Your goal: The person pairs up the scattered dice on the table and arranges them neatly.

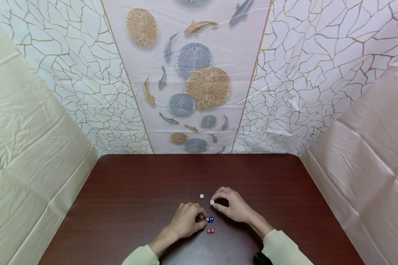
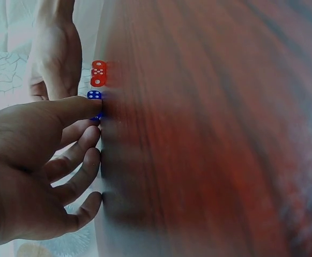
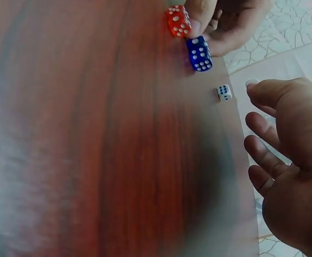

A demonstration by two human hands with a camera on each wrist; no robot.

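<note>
My left hand (image 1: pixel 185 219) pinches the left one of two blue dice (image 1: pixel 211 219) between thumb and index finger; they stand side by side on the table. In the left wrist view its thumb partly covers the blue dice (image 2: pixel 94 95). My right hand (image 1: pixel 233 204) has thumb and index finger at a white die (image 1: pixel 212 202), pinching it; in the right wrist view the thumb mostly hides it. Another white die (image 1: pixel 201 196) sits to its left, slightly farther back. Nearer to me lie two touching red dice (image 1: pixel 210 230).
The dark reddish-brown wooden table (image 1: pixel 136 176) has rounded far corners. Behind it hangs a patterned cloth (image 1: pixel 199 121), with plain beige cloth (image 1: pixel 36 147) at the sides. A black object (image 1: pixel 261 258) lies partly hidden by the right sleeve.
</note>
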